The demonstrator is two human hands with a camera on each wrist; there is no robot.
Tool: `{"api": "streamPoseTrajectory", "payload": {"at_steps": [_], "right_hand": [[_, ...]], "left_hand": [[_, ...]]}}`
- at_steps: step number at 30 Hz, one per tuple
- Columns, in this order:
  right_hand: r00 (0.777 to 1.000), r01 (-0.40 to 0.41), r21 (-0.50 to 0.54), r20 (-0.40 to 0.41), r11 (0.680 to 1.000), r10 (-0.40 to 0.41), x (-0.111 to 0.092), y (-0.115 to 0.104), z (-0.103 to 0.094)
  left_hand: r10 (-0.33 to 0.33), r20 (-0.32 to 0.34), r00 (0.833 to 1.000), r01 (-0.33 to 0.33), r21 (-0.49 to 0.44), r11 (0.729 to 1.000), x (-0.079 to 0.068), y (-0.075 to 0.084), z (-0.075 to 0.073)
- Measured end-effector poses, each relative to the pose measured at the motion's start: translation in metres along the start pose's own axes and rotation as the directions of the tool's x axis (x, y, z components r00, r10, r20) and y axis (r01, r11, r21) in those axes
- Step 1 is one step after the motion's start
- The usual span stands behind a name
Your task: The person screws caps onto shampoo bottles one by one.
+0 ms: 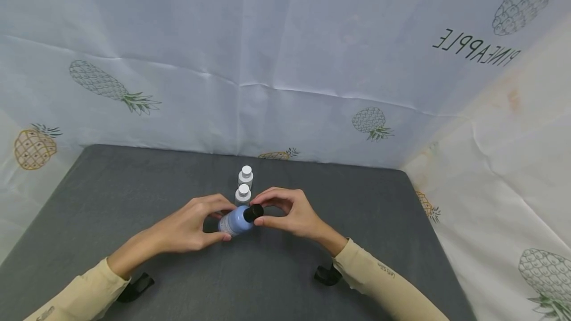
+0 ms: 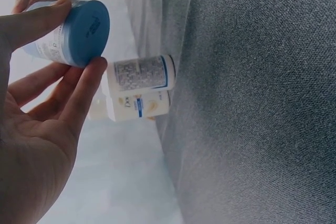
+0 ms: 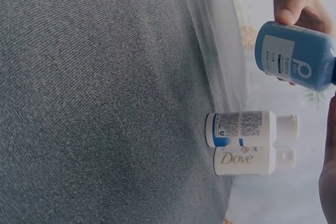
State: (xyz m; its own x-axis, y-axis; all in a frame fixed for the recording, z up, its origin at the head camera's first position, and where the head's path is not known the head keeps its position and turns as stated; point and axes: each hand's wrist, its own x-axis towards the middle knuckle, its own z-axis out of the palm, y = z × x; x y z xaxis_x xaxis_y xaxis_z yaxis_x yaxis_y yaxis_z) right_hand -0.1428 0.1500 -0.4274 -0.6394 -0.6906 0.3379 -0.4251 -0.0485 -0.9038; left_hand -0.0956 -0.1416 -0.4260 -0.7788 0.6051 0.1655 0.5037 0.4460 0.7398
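Observation:
A blue bottle (image 1: 233, 222) with a black cap (image 1: 253, 212) is held tilted above the table, its cap towards the right. My left hand (image 1: 189, 224) grips the bottle's body between thumb and fingers; the left wrist view shows its flat blue base (image 2: 90, 32). At the other end, my right hand (image 1: 296, 214) pinches the black cap with thumb and fingertips. Just beyond the hands, two white bottles with white caps stand upright, one nearer (image 1: 243, 195) and one behind (image 1: 246, 177). One white bottle (image 3: 244, 160) reads "Dove" in the right wrist view.
A dark grey cloth-covered table (image 1: 267, 281) lies beneath both hands. Behind it hangs a pale curtain (image 1: 294, 63) printed with pineapples, which also runs along the sides. Black straps show at the left wrist (image 1: 136, 289) and the right wrist (image 1: 327, 275).

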Motion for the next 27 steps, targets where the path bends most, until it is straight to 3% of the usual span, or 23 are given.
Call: {"api": "streamPoseTrajectory", "payload": {"at_steps": [27], "right_hand": [[0.999,-0.026,0.007,-0.019,1.000,0.026,-0.0011,0.0042,0.0039]], "left_hand": [[-0.005,-0.006,1.000,0.005,0.001,1.000,-0.0010,-0.0057,0.0045]]}}
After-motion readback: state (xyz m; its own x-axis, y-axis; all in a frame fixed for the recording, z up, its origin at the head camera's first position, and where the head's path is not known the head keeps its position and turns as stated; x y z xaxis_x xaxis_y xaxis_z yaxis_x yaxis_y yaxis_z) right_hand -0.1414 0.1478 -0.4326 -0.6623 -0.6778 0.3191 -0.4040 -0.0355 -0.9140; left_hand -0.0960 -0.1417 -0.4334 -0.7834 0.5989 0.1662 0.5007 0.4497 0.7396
